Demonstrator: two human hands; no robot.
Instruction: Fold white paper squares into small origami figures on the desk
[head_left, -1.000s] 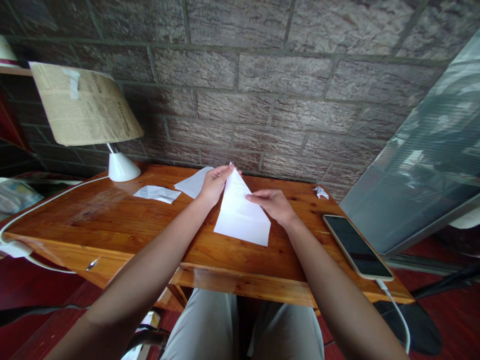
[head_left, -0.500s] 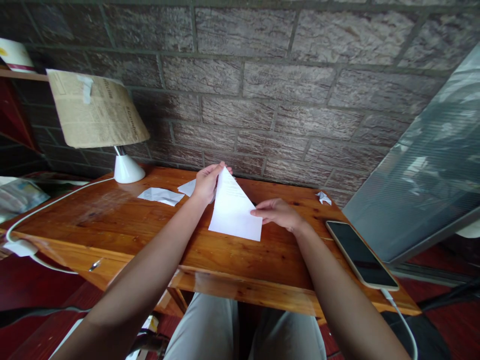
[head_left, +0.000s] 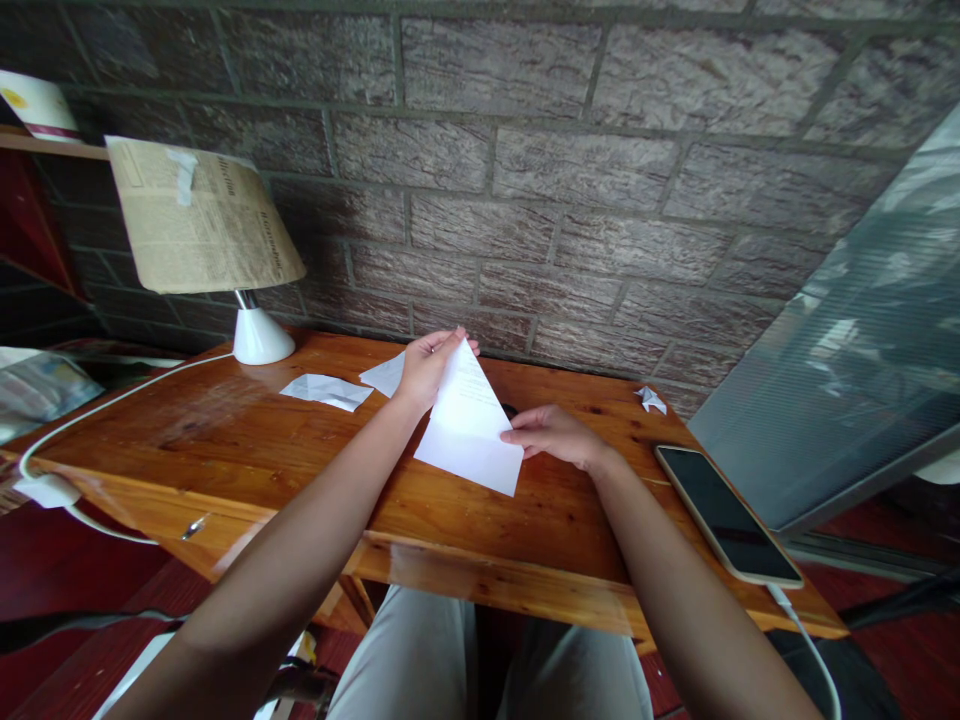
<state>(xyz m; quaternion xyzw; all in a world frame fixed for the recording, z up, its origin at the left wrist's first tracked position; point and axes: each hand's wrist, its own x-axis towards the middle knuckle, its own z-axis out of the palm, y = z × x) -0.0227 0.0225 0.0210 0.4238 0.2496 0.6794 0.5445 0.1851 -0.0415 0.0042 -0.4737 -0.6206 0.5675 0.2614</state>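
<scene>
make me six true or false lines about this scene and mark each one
The left hand and right hand both hold the white paper. True.
The right hand is at the paper's pointed top. False: the left hand is; the right hand pinches its right edge.
The phone lies on the right part of the wooden desk. True.
The phone has no cable. False: a white cable is plugged in.
The lamp stands on the desk's left part. True.
The lamp is black all over. False: its shade is tan, its base white.
</scene>
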